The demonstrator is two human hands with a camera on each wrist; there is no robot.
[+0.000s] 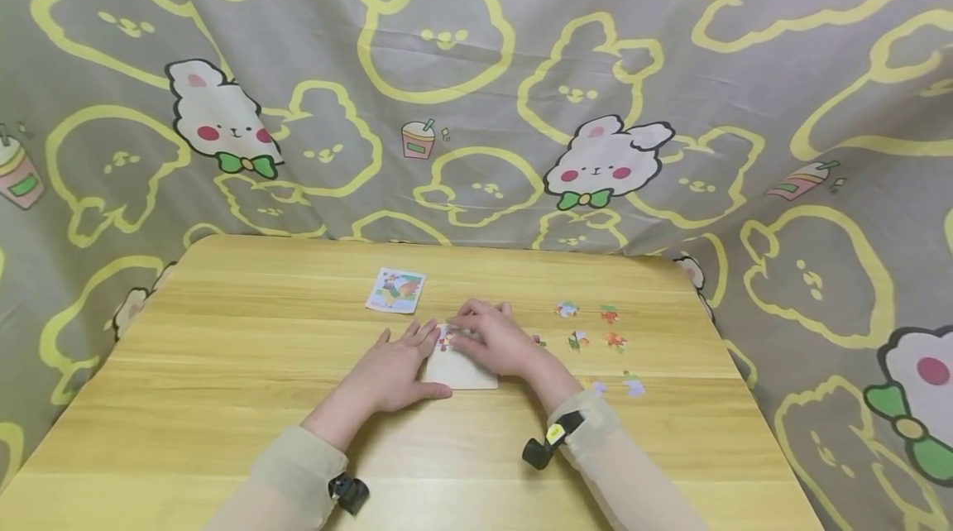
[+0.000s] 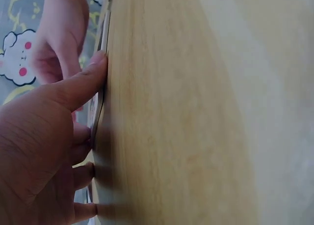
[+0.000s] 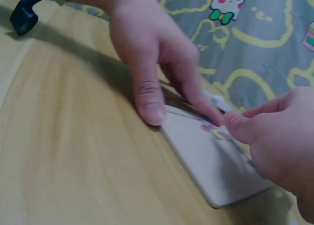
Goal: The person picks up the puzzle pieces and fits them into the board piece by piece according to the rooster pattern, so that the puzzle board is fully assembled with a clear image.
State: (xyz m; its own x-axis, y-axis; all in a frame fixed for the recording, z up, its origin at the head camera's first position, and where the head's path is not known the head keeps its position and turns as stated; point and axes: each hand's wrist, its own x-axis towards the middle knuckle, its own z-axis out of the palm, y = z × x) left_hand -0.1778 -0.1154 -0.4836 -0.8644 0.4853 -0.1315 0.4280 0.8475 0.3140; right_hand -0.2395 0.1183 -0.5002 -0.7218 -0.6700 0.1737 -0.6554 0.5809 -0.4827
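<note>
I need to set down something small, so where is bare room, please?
Left of the picture card and left hand, the table is bare to its edge. Also free: the near part between the sleeves, and the strip right of the puzzle pieces. Crowded: at the white board, with the right hand over it, and among those pieces.

Cloth-walled nook, probably indoors, rabbit-print curtains (image 1: 476,121) behind and beside a wood-grain table (image 1: 201,386)
</note>
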